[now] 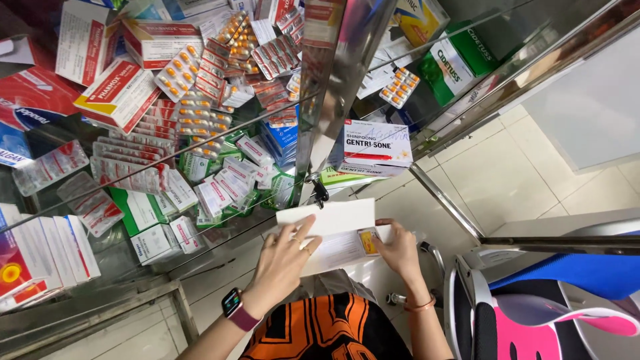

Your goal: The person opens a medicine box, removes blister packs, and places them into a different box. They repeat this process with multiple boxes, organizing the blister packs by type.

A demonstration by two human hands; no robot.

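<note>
Head view: just below the middle of the frame, both hands hold a flat white paper packet (328, 218) — its long axis runs nearly level across the picture, the right end tipped slightly upward. Under it lies an unfolded white leaflet (337, 250) with a small orange-yellow patch near the right hand. The left hand (283, 263), wearing a smartwatch (233, 308) on a magenta band, has its grip clasped on the packet's left lower edge, fingers spread over the paper. The right hand (398, 248), a thin bangle (420, 305) at the wrist, pinches the right end. Above, in the upper left, a glass cabinet (333, 87) holds blister packs (193, 73) and medicine boxes — a white-and-red carton (377, 148) sits at centre.
</note>
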